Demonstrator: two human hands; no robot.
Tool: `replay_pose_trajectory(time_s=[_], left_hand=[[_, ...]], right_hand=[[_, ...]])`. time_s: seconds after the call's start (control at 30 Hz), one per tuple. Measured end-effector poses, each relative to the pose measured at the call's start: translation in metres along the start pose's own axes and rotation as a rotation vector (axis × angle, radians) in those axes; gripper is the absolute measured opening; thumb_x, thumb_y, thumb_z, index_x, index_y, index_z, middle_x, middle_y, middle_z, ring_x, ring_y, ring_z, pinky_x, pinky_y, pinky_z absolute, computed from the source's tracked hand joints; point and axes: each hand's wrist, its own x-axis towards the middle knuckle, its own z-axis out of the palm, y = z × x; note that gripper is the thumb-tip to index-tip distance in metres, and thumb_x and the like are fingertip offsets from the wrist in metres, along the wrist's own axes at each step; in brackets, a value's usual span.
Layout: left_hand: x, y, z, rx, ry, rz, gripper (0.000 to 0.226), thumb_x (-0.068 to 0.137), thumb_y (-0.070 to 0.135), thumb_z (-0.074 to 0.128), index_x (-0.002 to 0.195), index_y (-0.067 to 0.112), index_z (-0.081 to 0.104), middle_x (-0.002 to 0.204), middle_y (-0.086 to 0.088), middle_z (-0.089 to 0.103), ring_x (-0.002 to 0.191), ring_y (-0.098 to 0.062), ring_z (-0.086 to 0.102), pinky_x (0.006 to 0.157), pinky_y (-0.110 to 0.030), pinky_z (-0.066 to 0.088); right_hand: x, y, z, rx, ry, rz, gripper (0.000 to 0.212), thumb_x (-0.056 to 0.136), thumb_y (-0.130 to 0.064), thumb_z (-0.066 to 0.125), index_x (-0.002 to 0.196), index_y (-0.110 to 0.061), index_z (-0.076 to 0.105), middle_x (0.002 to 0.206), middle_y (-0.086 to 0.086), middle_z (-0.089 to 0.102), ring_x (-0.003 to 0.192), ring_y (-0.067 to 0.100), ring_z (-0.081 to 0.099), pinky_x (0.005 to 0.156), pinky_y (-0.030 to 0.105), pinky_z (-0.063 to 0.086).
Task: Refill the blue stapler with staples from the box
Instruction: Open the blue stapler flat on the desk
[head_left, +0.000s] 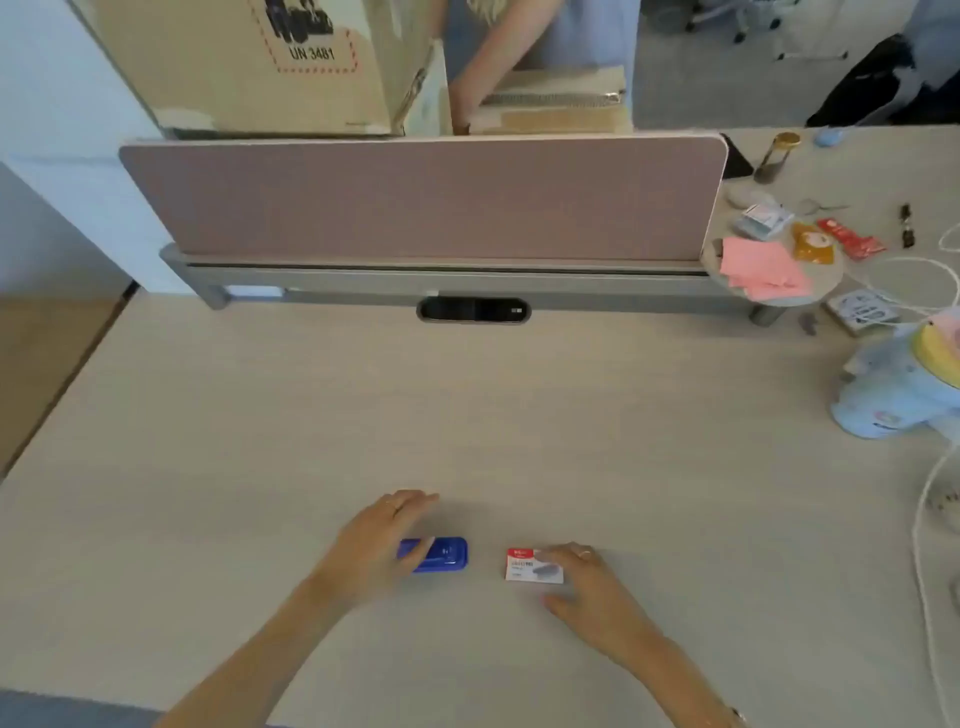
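Observation:
The blue stapler (441, 555) lies flat on the pale desk (467, 426), near its front. My left hand (376, 545) hovers over the stapler's left end, fingers spread, thumb crossing its top; a firm grip is not evident. To the right lies the small red-and-white staple box (524, 565), closed and flat. My right hand (592, 587) rests at the box's right side, fingers apart, fingertips touching its top edge, thumb free below it.
A mauve divider panel (421, 200) closes off the desk's far side, with a dark cable slot (472, 310) before it. At the right are pink sticky notes (763, 267), packets, white cables (930, 545) and a pale blue object (893, 395). Another person stands behind the divider.

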Motion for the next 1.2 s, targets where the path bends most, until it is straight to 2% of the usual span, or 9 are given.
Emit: replay_pose_trajectory(time_s=[0.1, 0.23, 0.33, 0.37, 0.43, 0.73, 0.9, 1.07, 1.2], left_hand=[[-0.005, -0.012, 0.008, 0.021, -0.072, 0.060, 0.059, 0.080, 0.055, 0.037, 0.132, 0.029, 0.048, 0.131, 0.010, 0.054, 0.116, -0.010, 0.053, 0.088, -0.017, 0.038], [-0.004, -0.020, 0.016, -0.037, -0.108, 0.119, 0.055, 0.076, 0.049, 0.046, 0.128, 0.030, 0.051, 0.128, 0.012, 0.056, 0.114, -0.008, 0.051, 0.089, -0.025, 0.047], [0.001, -0.026, 0.023, -0.041, -0.091, 0.170, 0.049, 0.079, 0.042, 0.058, 0.127, 0.030, 0.052, 0.125, 0.011, 0.058, 0.110, -0.009, 0.053, 0.088, -0.029, 0.050], [0.003, -0.027, 0.026, -0.044, -0.090, 0.185, 0.048, 0.080, 0.036, 0.062, 0.127, 0.030, 0.052, 0.124, 0.010, 0.059, 0.109, -0.010, 0.054, 0.087, -0.030, 0.050], [0.004, -0.030, 0.034, -0.051, -0.076, 0.206, 0.047, 0.082, 0.028, 0.065, 0.127, 0.030, 0.052, 0.121, 0.009, 0.060, 0.107, -0.011, 0.055, 0.087, -0.031, 0.050], [0.010, -0.041, 0.055, -0.068, 0.085, 0.258, 0.032, 0.084, 0.047, 0.053, 0.113, 0.035, 0.058, 0.101, 0.014, 0.063, 0.094, -0.002, 0.050, 0.075, -0.022, 0.047], [0.012, -0.049, 0.066, -0.045, 0.181, 0.326, 0.032, 0.084, 0.045, 0.052, 0.113, 0.033, 0.058, 0.100, 0.010, 0.066, 0.093, -0.003, 0.052, 0.074, -0.020, 0.045], [0.013, -0.054, 0.075, -0.031, 0.257, 0.379, 0.033, 0.087, 0.049, 0.051, 0.115, 0.032, 0.058, 0.101, 0.010, 0.065, 0.094, -0.005, 0.053, 0.076, -0.021, 0.046], [0.012, -0.053, 0.078, -0.033, 0.324, 0.407, 0.036, 0.086, 0.050, 0.052, 0.113, 0.028, 0.060, 0.100, 0.008, 0.064, 0.094, -0.006, 0.053, 0.078, -0.020, 0.044]], right_hand=[[0.019, -0.011, 0.014, 0.032, 0.036, -0.002, 0.040, 0.082, -0.016, 0.060, 0.121, -0.023, 0.053, 0.116, -0.006, 0.054, 0.115, 0.016, 0.046, 0.102, 0.025, 0.039], [0.041, -0.025, 0.034, -0.033, 0.058, -0.033, 0.041, 0.084, -0.021, 0.060, 0.124, -0.024, 0.050, 0.130, -0.001, 0.050, 0.129, 0.014, 0.036, 0.103, 0.023, 0.032], [0.053, -0.026, 0.046, -0.077, 0.043, -0.054, 0.045, 0.085, -0.025, 0.058, 0.128, -0.029, 0.046, 0.131, -0.011, 0.041, 0.132, 0.005, 0.030, 0.097, 0.000, 0.022], [0.058, -0.025, 0.050, -0.079, 0.038, -0.060, 0.045, 0.085, -0.026, 0.059, 0.128, -0.029, 0.046, 0.130, -0.011, 0.041, 0.131, 0.006, 0.031, 0.098, 0.001, 0.023], [0.068, -0.024, 0.058, -0.068, 0.029, -0.101, 0.046, 0.082, -0.024, 0.063, 0.126, -0.026, 0.049, 0.133, -0.001, 0.048, 0.133, 0.013, 0.032, 0.109, 0.018, 0.028], [0.092, -0.016, 0.081, 0.037, 0.180, -0.308, 0.023, 0.075, -0.023, 0.073, 0.097, -0.018, 0.068, 0.101, 0.001, 0.065, 0.106, 0.012, 0.045, 0.094, 0.024, 0.038], [0.104, -0.009, 0.091, 0.015, 0.297, -0.340, 0.036, 0.067, -0.054, 0.066, 0.087, -0.024, 0.070, 0.090, -0.009, 0.068, 0.096, 0.008, 0.049, 0.089, 0.031, 0.041], [0.108, -0.008, 0.092, 0.016, 0.396, -0.378, 0.048, 0.060, -0.065, 0.053, 0.078, -0.025, 0.071, 0.084, -0.010, 0.071, 0.087, 0.007, 0.050, 0.081, 0.023, 0.038], [0.106, -0.008, 0.095, 0.009, 0.420, -0.407, 0.037, 0.063, -0.060, 0.062, 0.077, -0.028, 0.070, 0.077, -0.013, 0.065, 0.082, 0.012, 0.049, 0.075, 0.018, 0.037]])
